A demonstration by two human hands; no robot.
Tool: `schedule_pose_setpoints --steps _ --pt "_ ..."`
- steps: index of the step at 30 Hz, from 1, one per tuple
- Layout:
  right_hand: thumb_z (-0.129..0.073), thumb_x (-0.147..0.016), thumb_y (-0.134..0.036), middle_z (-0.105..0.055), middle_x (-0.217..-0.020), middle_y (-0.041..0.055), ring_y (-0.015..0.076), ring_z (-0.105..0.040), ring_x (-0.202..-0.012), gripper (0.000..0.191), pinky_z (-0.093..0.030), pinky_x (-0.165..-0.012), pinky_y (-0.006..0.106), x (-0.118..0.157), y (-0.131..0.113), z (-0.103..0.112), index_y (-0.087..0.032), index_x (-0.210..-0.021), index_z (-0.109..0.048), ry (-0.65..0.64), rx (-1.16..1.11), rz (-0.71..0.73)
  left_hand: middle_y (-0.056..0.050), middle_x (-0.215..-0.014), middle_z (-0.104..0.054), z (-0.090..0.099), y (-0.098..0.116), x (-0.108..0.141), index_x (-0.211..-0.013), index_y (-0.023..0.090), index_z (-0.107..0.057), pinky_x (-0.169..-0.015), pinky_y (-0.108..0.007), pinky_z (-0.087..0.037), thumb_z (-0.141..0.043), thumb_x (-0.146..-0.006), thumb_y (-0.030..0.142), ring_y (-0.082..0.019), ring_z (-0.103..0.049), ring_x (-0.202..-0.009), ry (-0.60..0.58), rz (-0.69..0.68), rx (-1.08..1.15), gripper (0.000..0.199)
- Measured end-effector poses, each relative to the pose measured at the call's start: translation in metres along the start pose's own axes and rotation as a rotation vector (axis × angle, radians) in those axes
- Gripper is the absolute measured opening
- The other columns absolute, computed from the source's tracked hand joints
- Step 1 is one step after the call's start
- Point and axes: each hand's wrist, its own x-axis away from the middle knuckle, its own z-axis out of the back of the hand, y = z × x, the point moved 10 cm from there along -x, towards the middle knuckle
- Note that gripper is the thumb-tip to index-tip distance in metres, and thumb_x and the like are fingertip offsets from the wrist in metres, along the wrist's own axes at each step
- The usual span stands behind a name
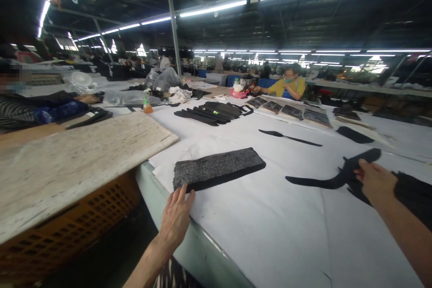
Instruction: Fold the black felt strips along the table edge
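A grey ribbed knit fabric strip (219,164) lies flat on the white-covered table, with a black band along its near edge. My left hand (177,216) rests its outstretched fingertips on the strip's near left corner. Off to the right, my right hand (376,182) pinches a black fabric piece (337,179) whose narrow tail reaches left over the table. More black fabric (413,193) sits under and beside that wrist, partly hidden. Beyond the two hands lies a thin black strip (286,137).
Black fabric pieces (212,112) lie fanned out farther back, near dark panels (293,111) and a small orange bottle (147,107). At left, a pale board (84,162) stands over an orange plastic crate (81,225). A co-worker in yellow (286,87) sits across the table; another person is at far left.
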Motion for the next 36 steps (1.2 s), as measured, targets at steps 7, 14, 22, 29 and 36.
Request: schedule_pose_setpoints --steps 7,14,22,29,36 --pt "-0.054 -0.081 -0.037 -0.044 -0.053 -0.0027 0.0128 -0.046 -0.054 0.032 -0.036 -0.052 0.024 0.206 -0.041 -0.133 -0.018 -0.056 -0.046 -0.693 0.092 0.376 -0.011 -0.096 -0.069 0.003 0.043 0.010 -0.101 0.014 -0.067 -0.077 -0.035 -0.053 -0.040 -0.084 0.015 -0.022 -0.064 -0.085 -0.076 0.082 0.880 0.031" --pt "-0.044 -0.085 -0.002 -0.060 -0.082 0.0058 0.0178 -0.058 -0.073 0.024 -0.041 -0.064 0.027 0.402 -0.081 -0.182 -0.015 -0.080 -0.063 -1.007 0.651 1.118 -0.009 -0.076 -0.068 -0.035 0.064 0.020 -0.090 0.010 -0.059 -0.058 -0.028 -0.052 -0.060 -0.073 0.059 -0.017 -0.064 -0.063 -0.373 0.482 1.687 0.052" --pt "-0.048 -0.086 -0.005 -0.060 -0.087 0.0096 0.0231 -0.058 -0.082 0.019 -0.046 -0.070 0.034 0.448 -0.092 -0.176 -0.012 -0.093 -0.064 -1.045 0.676 1.307 0.006 -0.054 -0.053 -0.032 0.033 0.022 -0.090 0.015 -0.052 -0.041 -0.022 -0.046 -0.061 -0.077 0.039 -0.012 -0.055 -0.043 -0.312 0.491 1.343 0.028" --pt "-0.055 -0.088 -0.014 -0.061 -0.091 0.0036 0.0177 -0.059 -0.081 0.008 -0.044 -0.069 0.027 0.417 -0.102 -0.169 -0.017 -0.091 -0.062 -1.215 0.662 1.025 0.004 -0.069 -0.061 -0.023 0.034 0.020 -0.103 0.018 -0.055 -0.059 -0.021 -0.045 -0.046 -0.065 -0.001 -0.011 -0.056 -0.060 -0.234 0.271 0.929 0.043" --pt "-0.058 -0.085 -0.011 -0.060 -0.099 0.0023 0.0169 -0.055 -0.095 0.018 -0.041 -0.085 0.029 0.412 -0.116 -0.194 -0.020 -0.100 -0.063 -1.253 0.447 1.095 -0.003 -0.091 -0.068 -0.016 0.037 0.017 -0.116 0.018 -0.056 -0.078 -0.028 -0.047 -0.045 -0.070 0.000 -0.017 -0.062 -0.081 -0.161 0.201 0.681 0.051"
